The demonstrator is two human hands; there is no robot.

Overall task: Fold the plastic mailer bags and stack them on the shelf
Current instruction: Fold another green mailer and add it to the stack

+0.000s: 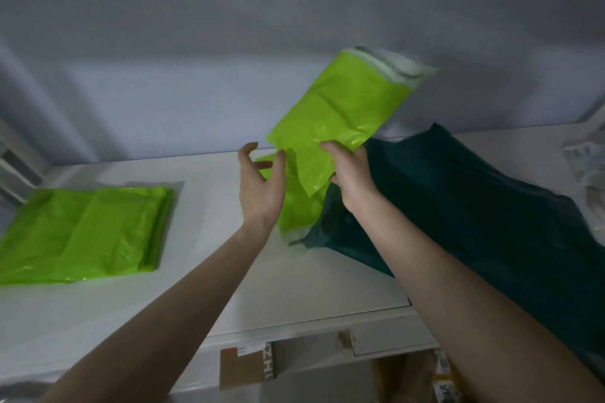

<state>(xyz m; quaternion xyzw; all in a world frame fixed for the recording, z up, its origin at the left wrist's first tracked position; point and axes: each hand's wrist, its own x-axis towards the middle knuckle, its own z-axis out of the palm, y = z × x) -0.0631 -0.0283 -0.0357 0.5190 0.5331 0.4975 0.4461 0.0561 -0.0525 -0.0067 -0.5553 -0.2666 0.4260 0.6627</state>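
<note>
A lime green mailer bag (343, 108) is lifted above the white shelf (203, 239), its white adhesive flap pointing up and to the right. My right hand (352, 173) grips its lower end, fingers curled round the plastic. My left hand (258, 183) is beside that end, fingers spread and loosely bent, thumb touching the bag's edge. Another green mailer (298, 209) lies on the shelf under my hands. A stack of folded green mailers (82, 232) sits at the left of the shelf.
A pile of dark teal mailer bags (474, 206) covers the right of the shelf, partly under my right forearm. Cardboard boxes (245, 366) stand below the shelf's front edge. A grey wall rises behind. Pale crumpled plastic (582, 160) lies at the far right.
</note>
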